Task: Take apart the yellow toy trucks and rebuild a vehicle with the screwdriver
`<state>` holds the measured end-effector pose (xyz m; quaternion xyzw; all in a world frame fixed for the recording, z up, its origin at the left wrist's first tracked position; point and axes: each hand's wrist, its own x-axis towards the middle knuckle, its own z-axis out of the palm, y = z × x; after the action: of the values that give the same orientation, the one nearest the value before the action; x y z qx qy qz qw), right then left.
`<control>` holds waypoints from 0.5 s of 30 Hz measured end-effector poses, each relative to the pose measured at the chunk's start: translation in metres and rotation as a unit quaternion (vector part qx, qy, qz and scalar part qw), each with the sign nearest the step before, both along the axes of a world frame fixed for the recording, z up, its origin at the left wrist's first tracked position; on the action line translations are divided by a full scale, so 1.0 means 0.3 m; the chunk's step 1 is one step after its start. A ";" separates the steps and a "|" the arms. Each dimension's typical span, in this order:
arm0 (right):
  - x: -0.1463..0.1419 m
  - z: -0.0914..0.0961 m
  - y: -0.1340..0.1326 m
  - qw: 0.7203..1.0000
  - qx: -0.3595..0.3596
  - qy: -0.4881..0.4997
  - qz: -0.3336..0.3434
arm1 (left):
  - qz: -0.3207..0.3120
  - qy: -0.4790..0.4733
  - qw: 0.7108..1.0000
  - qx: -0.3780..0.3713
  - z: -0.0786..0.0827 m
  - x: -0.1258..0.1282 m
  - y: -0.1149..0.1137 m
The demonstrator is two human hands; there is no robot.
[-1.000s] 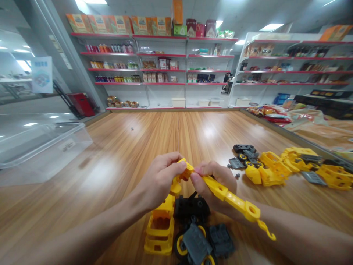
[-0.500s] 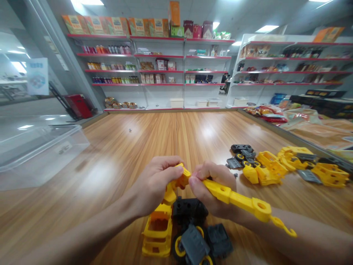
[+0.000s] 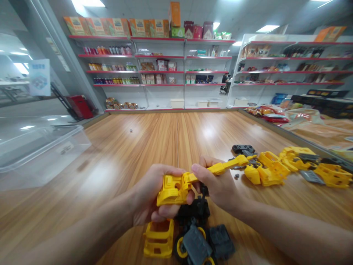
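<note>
Head view: nearest the camera, toward the near edge of the tabletop [image 3: 138, 147], a grey panel [image 3: 195, 241] lies over yellow-hubbed wheels [image 3: 180, 246]. Dark grey block [image 3: 221, 241] just right of it, yellow cab frame [image 3: 158, 244] just left. Black chassis [image 3: 190, 209] right behind these, partly hidden by the hands.

Above that group, left hand [image 3: 150, 191] is curled round a yellow body [image 3: 171, 191], thumb along the top, fingers underneath. Right hand [image 3: 217, 180] is closed in a pinch on a yellow boom [image 3: 220, 168]; the boom meets the body at its left end, tilts up rightward, and its far tip overlaps the right-hand parts in view. Thin black piece [image 3: 203, 193] shows below the right hand; cannot tell if it's held.

Right of the hands, toward the right edge: small grey bit [image 3: 236, 176], a cluster of yellow shells [image 3: 273, 169], a grey plate [image 3: 312, 177], another yellow frame [image 3: 333, 175]. Black base [image 3: 242, 149] sits behind the cluster's left end.

Clear plastic bin [image 3: 46, 158] at the left edge. Tiny bit [image 3: 131, 130] lies toward the far left corner.

Past the right edge, packets [image 3: 271, 112] and black boxes [image 3: 325, 105]. Beyond the far edge, red-edged shelves [image 3: 162, 85] carry bottles [image 3: 116, 80], with orange boxes [image 3: 118, 27] on top.
</note>
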<state>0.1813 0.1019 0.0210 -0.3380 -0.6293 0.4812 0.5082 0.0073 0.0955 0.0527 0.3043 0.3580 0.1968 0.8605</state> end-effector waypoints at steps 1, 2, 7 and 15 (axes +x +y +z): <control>-0.002 0.002 0.004 0.999 -0.028 0.012 0.016 | -0.011 -0.017 1.000 -0.013 -0.003 -0.006 0.006; -0.003 0.002 0.007 0.998 -0.058 0.022 0.032 | -0.013 -0.030 0.999 -0.017 -0.006 -0.011 0.011; -0.004 -0.010 0.033 0.991 -0.117 0.044 0.050 | 0.045 -0.044 0.996 0.058 -0.014 -0.011 0.018; 0.005 -0.023 0.046 0.997 -0.052 0.050 -0.019 | 0.106 0.114 0.906 0.394 -0.018 0.012 -0.010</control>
<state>0.1829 0.1157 0.0143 -0.3512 -0.5706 0.5201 0.5297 0.0110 0.0924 0.0473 0.5992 0.3769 0.3759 0.5981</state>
